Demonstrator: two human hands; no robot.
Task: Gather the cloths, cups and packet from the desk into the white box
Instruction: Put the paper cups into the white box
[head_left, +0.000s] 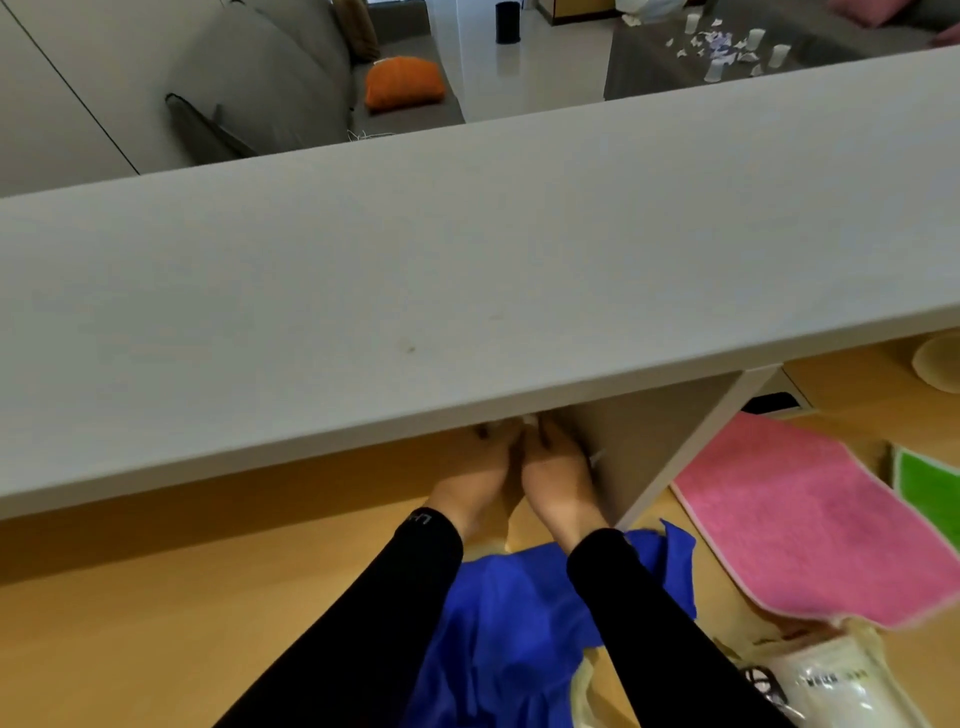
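Observation:
My left hand (480, 470) and my right hand (558, 470) reach side by side under the white shelf (467, 291). Its front edge hides their fingertips. A bit of something white shows at the fingertips; I cannot tell what it is or whether it is held. A blue cloth (514, 634) lies crumpled on the wooden desk (156, 613) beneath my forearms. To the right a pink cloth (800, 519) lies flat, with a green cloth (930, 488) at the frame edge. A clear packet (836, 686) of white contents sits at the lower right.
A grey upright panel (654, 441) supports the shelf just right of my hands. A pale round rim (937, 364) shows at the far right under the shelf. Beyond the shelf are a sofa with an orange cushion (402, 83) and a table with cups and paper scraps (727, 44).

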